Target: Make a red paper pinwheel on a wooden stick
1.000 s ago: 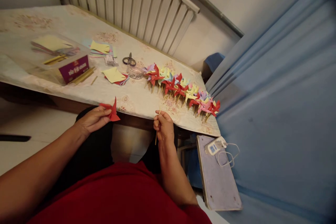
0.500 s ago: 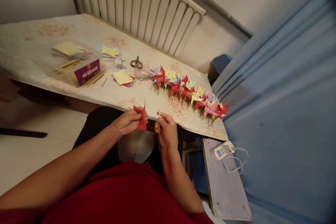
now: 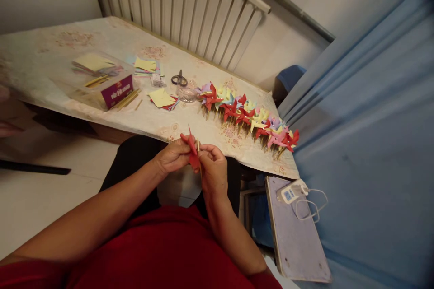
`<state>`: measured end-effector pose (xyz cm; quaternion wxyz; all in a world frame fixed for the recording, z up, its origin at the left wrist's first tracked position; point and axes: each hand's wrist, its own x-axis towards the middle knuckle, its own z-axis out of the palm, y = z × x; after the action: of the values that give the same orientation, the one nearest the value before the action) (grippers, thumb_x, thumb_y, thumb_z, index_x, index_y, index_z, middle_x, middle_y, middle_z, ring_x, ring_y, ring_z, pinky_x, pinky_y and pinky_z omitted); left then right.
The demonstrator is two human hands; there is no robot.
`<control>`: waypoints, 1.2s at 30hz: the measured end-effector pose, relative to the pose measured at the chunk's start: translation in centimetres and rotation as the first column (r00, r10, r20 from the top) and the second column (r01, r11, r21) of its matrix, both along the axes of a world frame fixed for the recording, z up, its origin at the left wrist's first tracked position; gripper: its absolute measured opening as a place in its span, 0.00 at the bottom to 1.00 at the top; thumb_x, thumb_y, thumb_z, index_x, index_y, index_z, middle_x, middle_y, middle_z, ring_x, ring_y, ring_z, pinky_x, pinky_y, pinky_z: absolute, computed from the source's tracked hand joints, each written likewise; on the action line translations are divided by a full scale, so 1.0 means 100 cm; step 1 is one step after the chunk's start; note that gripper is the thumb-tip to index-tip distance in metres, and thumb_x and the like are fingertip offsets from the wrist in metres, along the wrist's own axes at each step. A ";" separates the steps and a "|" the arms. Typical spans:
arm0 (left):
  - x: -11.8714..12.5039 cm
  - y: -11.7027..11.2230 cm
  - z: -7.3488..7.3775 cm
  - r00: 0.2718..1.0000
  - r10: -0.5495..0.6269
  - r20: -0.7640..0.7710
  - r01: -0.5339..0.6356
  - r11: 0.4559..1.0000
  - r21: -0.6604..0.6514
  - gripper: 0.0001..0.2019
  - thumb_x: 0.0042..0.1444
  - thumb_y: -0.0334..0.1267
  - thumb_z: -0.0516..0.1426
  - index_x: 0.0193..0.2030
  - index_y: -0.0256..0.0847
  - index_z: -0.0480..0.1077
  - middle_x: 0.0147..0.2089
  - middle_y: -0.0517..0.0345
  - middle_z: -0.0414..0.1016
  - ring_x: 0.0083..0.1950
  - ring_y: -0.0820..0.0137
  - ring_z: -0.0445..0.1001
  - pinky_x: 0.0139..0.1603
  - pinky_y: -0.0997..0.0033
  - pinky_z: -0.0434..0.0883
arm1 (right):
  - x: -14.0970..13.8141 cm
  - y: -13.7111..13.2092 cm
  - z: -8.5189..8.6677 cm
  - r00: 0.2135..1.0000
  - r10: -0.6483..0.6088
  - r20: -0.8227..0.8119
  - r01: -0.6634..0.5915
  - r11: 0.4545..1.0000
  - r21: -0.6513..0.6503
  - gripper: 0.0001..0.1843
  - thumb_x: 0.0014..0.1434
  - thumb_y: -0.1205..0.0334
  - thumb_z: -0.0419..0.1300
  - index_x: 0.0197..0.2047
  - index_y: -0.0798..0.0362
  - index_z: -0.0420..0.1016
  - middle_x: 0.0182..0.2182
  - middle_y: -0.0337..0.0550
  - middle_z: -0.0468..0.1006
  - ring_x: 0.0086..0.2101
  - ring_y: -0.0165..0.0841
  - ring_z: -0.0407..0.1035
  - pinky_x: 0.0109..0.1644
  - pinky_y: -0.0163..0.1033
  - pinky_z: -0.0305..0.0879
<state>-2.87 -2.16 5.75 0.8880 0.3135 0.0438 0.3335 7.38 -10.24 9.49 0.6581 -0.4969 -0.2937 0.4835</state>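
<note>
My left hand (image 3: 173,155) is closed on a folded red paper pinwheel (image 3: 191,149), held in front of me at the table's near edge. My right hand (image 3: 212,166) pinches a thin wooden stick (image 3: 199,155) and touches the red paper, the stick running up against it. Both hands meet over my lap. On the table (image 3: 54,61) beyond them lies a row of finished coloured pinwheels (image 3: 249,117) on sticks.
A clear box (image 3: 105,79) with coloured paper and sticks, loose paper squares (image 3: 162,98), scissors (image 3: 179,79) and a small glass dish (image 3: 186,95) lie on the table. A radiator (image 3: 190,9) stands behind it. A blue curtain (image 3: 373,122) hangs on the right, and a board with a small device (image 3: 290,194) sits below.
My left hand has carried the red pinwheel to the right until it meets the stick in my right hand. The view has shifted slightly left and down.
</note>
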 end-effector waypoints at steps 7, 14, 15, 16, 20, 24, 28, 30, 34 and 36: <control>0.001 0.001 -0.001 1.000 0.020 0.010 -0.020 0.999 -0.046 0.13 0.43 0.32 0.70 0.25 0.38 0.68 0.27 0.62 0.70 0.24 0.71 0.73 0.25 0.71 0.71 | -0.008 -0.003 0.008 0.999 0.004 0.032 -0.004 1.000 0.016 0.05 0.49 0.65 0.63 0.33 0.53 0.73 0.15 0.28 0.69 0.14 0.23 0.59 0.17 0.28 0.56; 0.002 0.000 0.008 0.999 0.030 0.015 -0.029 0.996 -0.081 0.14 0.40 0.29 0.71 0.22 0.39 0.68 0.25 0.63 0.68 0.26 0.72 0.73 0.26 0.72 0.72 | -0.012 -0.005 0.013 0.999 0.011 0.041 -0.012 1.000 0.019 0.05 0.49 0.66 0.62 0.32 0.53 0.73 0.14 0.29 0.70 0.14 0.23 0.60 0.18 0.29 0.56; 0.002 0.000 0.010 1.000 0.020 0.018 -0.018 0.996 -0.087 0.15 0.39 0.29 0.71 0.22 0.39 0.68 0.25 0.63 0.68 0.25 0.72 0.73 0.25 0.73 0.71 | -0.012 -0.005 0.013 0.999 0.011 0.041 -0.012 1.000 0.021 0.04 0.49 0.66 0.62 0.32 0.53 0.73 0.14 0.29 0.70 0.14 0.23 0.60 0.18 0.29 0.56; 0.002 -0.001 0.011 1.000 0.011 0.020 -0.010 0.996 -0.093 0.15 0.39 0.29 0.71 0.22 0.39 0.67 0.25 0.63 0.68 0.25 0.72 0.73 0.24 0.73 0.71 | -0.013 -0.005 0.013 0.999 0.010 0.041 -0.011 1.000 0.022 0.04 0.49 0.66 0.62 0.32 0.53 0.73 0.14 0.29 0.70 0.13 0.23 0.60 0.18 0.29 0.57; 0.002 -0.003 0.016 0.999 0.033 0.003 -0.033 0.990 -0.139 0.18 0.37 0.28 0.71 0.21 0.37 0.64 0.23 0.64 0.66 0.24 0.73 0.72 0.24 0.75 0.72 | -0.014 -0.007 0.015 0.999 0.010 0.049 -0.011 0.999 0.030 0.04 0.50 0.65 0.62 0.32 0.53 0.73 0.14 0.29 0.71 0.14 0.23 0.61 0.18 0.28 0.57; 0.002 -0.004 0.016 0.999 0.039 0.008 -0.037 0.989 -0.144 0.16 0.39 0.26 0.69 0.22 0.38 0.64 0.24 0.65 0.66 0.24 0.73 0.73 0.24 0.75 0.73 | -0.013 -0.008 0.017 0.999 0.017 0.042 -0.018 0.999 0.029 0.04 0.49 0.65 0.63 0.31 0.53 0.73 0.14 0.28 0.70 0.13 0.23 0.61 0.17 0.28 0.58; 0.001 -0.002 0.012 0.999 -0.019 0.034 0.022 0.995 -0.096 0.12 0.44 0.28 0.67 0.25 0.39 0.66 0.27 0.64 0.70 0.21 0.70 0.73 0.17 0.72 0.72 | -0.013 -0.007 0.018 0.999 0.022 0.043 -0.023 1.000 0.019 0.05 0.48 0.65 0.62 0.31 0.53 0.72 0.13 0.28 0.70 0.13 0.23 0.61 0.18 0.28 0.58; 0.001 -0.001 0.012 0.999 -0.021 0.034 0.024 0.995 -0.092 0.12 0.44 0.28 0.68 0.25 0.39 0.67 0.27 0.64 0.70 0.21 0.70 0.73 0.18 0.71 0.72 | -0.013 -0.007 0.017 0.998 0.025 0.049 -0.025 1.000 0.017 0.05 0.48 0.65 0.62 0.32 0.53 0.72 0.13 0.28 0.71 0.13 0.23 0.61 0.18 0.28 0.57; 0.001 -0.001 0.013 0.999 -0.016 0.033 0.019 0.995 -0.097 0.14 0.41 0.28 0.69 0.24 0.38 0.66 0.27 0.64 0.69 0.23 0.69 0.74 0.20 0.71 0.74 | -0.013 -0.006 0.017 0.998 0.023 0.059 -0.024 1.000 0.016 0.05 0.49 0.64 0.62 0.32 0.52 0.72 0.13 0.27 0.70 0.13 0.24 0.61 0.18 0.28 0.56; 0.002 -0.002 0.014 0.999 -0.027 0.036 0.030 0.995 -0.092 0.14 0.40 0.28 0.70 0.24 0.38 0.67 0.27 0.63 0.70 0.23 0.70 0.74 0.20 0.71 0.73 | -0.013 -0.006 0.018 0.998 0.018 0.061 -0.019 1.000 0.018 0.05 0.49 0.64 0.62 0.32 0.52 0.72 0.13 0.27 0.69 0.13 0.24 0.61 0.18 0.28 0.56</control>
<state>-2.68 -2.32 7.15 0.9069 0.2665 0.0392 0.3239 6.05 -10.86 11.27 0.6489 -0.5028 -0.3225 0.4713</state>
